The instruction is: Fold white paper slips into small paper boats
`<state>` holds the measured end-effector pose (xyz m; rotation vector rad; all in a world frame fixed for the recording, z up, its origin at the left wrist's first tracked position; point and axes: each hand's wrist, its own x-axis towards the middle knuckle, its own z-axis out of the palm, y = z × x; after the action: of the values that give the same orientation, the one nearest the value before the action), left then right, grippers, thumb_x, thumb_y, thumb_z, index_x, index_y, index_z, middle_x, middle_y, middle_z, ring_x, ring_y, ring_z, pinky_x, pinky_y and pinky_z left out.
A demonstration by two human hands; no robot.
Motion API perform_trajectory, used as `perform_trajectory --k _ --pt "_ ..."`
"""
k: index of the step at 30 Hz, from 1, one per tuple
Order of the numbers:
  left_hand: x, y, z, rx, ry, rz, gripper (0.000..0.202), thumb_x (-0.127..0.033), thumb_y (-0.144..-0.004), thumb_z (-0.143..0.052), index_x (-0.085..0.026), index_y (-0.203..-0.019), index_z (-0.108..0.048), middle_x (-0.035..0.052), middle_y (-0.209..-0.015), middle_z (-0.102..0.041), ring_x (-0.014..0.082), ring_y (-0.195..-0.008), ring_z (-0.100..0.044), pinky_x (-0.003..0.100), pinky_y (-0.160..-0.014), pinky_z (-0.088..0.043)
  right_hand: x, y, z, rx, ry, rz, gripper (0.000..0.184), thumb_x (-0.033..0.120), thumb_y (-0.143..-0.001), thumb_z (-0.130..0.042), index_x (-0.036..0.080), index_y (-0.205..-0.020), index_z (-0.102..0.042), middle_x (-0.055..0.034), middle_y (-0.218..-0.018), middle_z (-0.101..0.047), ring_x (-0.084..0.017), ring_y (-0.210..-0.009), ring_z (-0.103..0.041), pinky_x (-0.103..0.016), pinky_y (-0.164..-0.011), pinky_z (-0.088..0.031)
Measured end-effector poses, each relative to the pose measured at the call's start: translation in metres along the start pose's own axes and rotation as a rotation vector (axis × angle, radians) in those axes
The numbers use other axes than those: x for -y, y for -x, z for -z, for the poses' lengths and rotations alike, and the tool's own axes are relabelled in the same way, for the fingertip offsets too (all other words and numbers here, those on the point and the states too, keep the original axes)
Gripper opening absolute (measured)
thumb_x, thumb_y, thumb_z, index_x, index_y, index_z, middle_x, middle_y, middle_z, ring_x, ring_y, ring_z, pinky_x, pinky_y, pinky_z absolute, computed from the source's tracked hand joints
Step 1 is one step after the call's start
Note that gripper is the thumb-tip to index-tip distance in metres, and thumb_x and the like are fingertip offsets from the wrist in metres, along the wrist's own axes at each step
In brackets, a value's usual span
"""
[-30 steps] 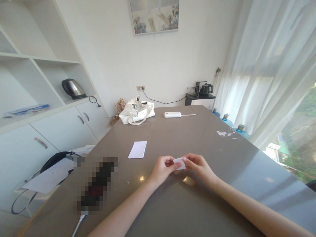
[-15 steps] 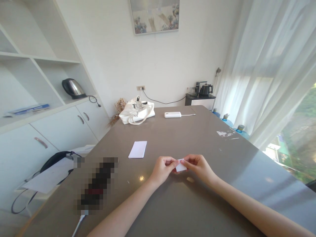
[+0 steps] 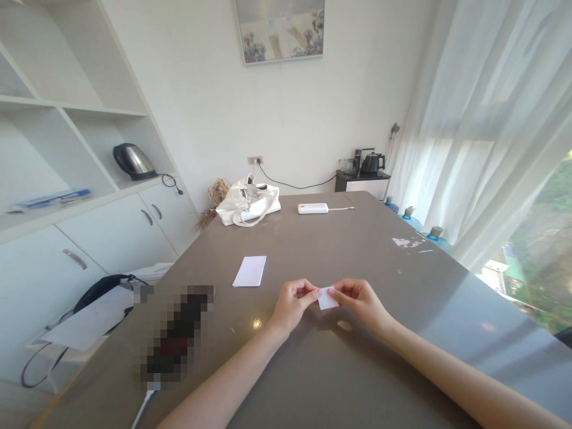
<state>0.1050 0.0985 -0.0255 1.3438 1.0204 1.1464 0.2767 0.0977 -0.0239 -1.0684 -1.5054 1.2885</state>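
Observation:
A small white piece of paper (image 3: 328, 300) is held just above the table, between my two hands. My left hand (image 3: 295, 302) pinches its left edge with thumb and fingertips. On the other side, my right hand (image 3: 358, 300) is closed on the upper right part, thumb on top. The fingers behind the paper are mostly hidden, so I cannot tell how many layers it has. Beyond my left hand, a stack of white paper sheets (image 3: 250, 271) lies flat on the brown table (image 3: 348, 250).
A blurred-out dark object (image 3: 176, 333) with a white cable lies at the left. Toward the far edge are a white bag (image 3: 248, 201) and a white power bank (image 3: 313, 208) with a short cable. Blue water bottles (image 3: 437, 238) stand past the right edge.
My left hand has shifted slightly, its fingers drawn back a little to the left, so more of the paper's left side shows. My right hand stays nearly still.

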Motion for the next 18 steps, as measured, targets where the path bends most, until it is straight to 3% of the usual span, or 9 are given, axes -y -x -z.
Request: perform_trajectory --k 10,18 --pt "0.0058 -0.002 0.0018 0.038 -0.011 -0.047 0.029 -0.042 -0.076 -0.061 -0.013 -0.077 -0.066 0.0054 -0.07 -0.068 0.0176 -0.067 -0.064 0.028 -0.067 -0.05 -0.002 -0.0007 0.0025 -0.023 -0.057 -0.022 0.043 0.054 -0.067 -0.068 0.012 -0.074 -0.068 -0.0063 -0.067 -0.067 -0.015 -0.059 -0.058 -0.026 -0.055 -0.044" --pt "-0.0006 0.0042 -0.0022 -0.12 -0.368 -0.23 0.023 -0.034 -0.081 -0.054 -0.015 -0.07 -0.059 0.0031 -0.065 -0.063 0.0142 -0.061 -0.059 0.023 -0.06 -0.044 -0.0017 0.0001 -0.0018 -0.011 -0.049 -0.021 0.039 0.051 -0.067 -0.069 0.012 -0.069 -0.067 -0.0022 -0.057 -0.061 -0.012 -0.053 -0.054 -0.025 -0.053 -0.042"
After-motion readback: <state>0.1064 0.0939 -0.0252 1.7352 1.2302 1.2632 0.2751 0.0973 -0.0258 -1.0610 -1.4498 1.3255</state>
